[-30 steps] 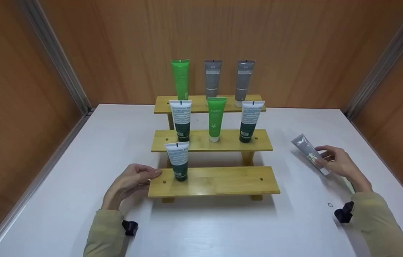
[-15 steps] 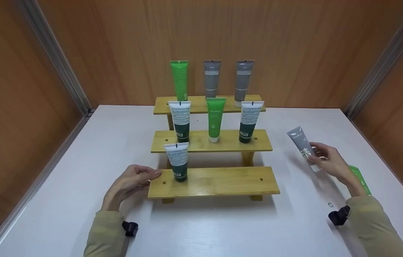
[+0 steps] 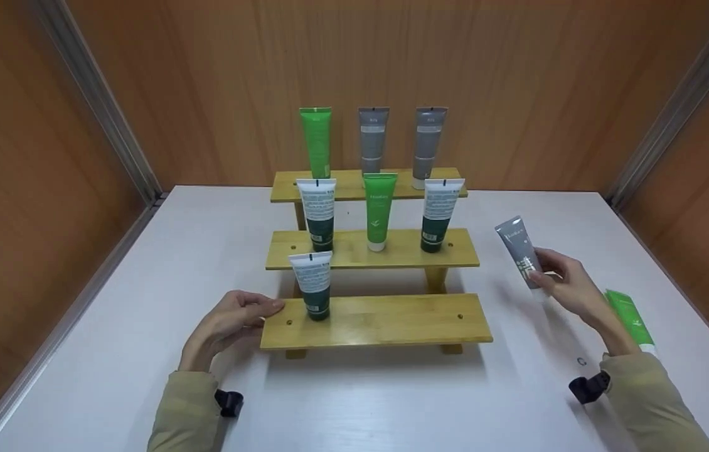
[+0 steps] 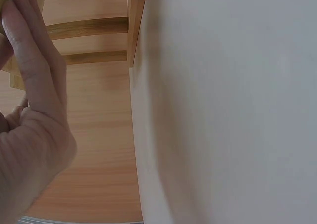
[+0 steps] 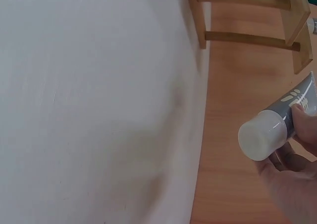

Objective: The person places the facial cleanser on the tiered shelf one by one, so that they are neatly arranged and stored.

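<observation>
My right hand (image 3: 566, 285) pinches a grey squeeze tube (image 3: 519, 248) between thumb and fingers, above the table to the right of the stand. The tube tilts with its flat sealed end up, and its white cap (image 5: 261, 136) points down toward the right wrist camera. At the left end of the wooden three-tier stand (image 3: 405, 320), my left hand (image 3: 229, 319) pinches the lowest board, thumb on top and fingers (image 4: 30, 50) underneath. A white and dark green tube (image 3: 314, 285) stands on that board, near the left hand.
The middle tier bears a green tube (image 3: 380, 210) between two white and dark green ones. On the top tier stand another green tube (image 3: 317, 141) and two grey ones. A green tube (image 3: 629, 317) lies by my right forearm, near a small ring (image 3: 581, 361). Wooden walls enclose the table.
My right hand has lifted the grey tube and moved it left and away from me, turning it more upright. The lying green tube has come into view. My left hand has stayed put.
</observation>
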A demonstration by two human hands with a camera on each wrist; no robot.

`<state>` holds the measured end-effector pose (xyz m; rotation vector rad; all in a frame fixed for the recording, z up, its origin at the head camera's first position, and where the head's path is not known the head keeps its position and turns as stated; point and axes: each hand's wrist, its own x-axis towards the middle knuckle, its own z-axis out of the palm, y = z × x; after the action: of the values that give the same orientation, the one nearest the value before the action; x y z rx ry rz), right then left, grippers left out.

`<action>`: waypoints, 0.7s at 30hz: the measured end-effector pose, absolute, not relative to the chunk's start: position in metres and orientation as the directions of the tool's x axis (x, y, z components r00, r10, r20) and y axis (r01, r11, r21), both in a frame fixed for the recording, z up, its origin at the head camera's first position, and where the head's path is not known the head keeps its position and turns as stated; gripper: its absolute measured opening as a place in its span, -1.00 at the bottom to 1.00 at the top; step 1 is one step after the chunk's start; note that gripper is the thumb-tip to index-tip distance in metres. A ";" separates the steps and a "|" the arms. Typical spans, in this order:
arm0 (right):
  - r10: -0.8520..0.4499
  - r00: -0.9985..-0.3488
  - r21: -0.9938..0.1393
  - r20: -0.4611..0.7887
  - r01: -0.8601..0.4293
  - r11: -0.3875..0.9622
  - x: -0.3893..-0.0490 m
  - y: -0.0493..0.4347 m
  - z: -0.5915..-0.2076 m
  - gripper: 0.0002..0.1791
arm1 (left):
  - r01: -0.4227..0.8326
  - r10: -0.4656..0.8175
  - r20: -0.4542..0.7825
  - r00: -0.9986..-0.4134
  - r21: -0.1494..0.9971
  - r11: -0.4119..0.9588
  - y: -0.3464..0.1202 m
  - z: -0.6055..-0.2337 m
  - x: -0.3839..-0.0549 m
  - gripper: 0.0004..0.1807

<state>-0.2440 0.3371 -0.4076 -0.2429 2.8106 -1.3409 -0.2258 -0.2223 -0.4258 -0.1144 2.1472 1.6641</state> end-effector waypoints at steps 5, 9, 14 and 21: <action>-0.146 -0.987 -0.783 0.064 -0.141 0.606 -0.237 0.328 -0.403 -0.38 | -0.316 0.183 -0.373 -0.909 0.907 0.280 -0.222 -0.425 -0.226 -0.55; -0.136 -0.988 -0.790 0.076 -0.143 0.596 -0.233 0.322 -0.399 -0.39 | -0.317 0.174 -0.377 -0.910 0.902 0.293 -0.222 -0.425 -0.226 -0.52; -0.135 -0.986 -0.796 0.099 -0.160 0.583 -0.226 0.313 -0.394 -0.39 | -0.316 0.162 -0.377 -0.912 0.897 0.308 -0.221 -0.425 -0.226 -0.55; -0.176 -0.970 -0.828 0.169 -0.236 0.509 -0.217 0.298 -0.390 -0.43 | -0.329 0.153 -0.384 -0.911 0.897 0.295 -0.220 -0.426 -0.227 -0.54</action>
<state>-0.2174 0.2980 -0.3898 -0.3805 2.7825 -1.5427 -0.2268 -0.2201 -0.4258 -0.1578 2.1720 1.6484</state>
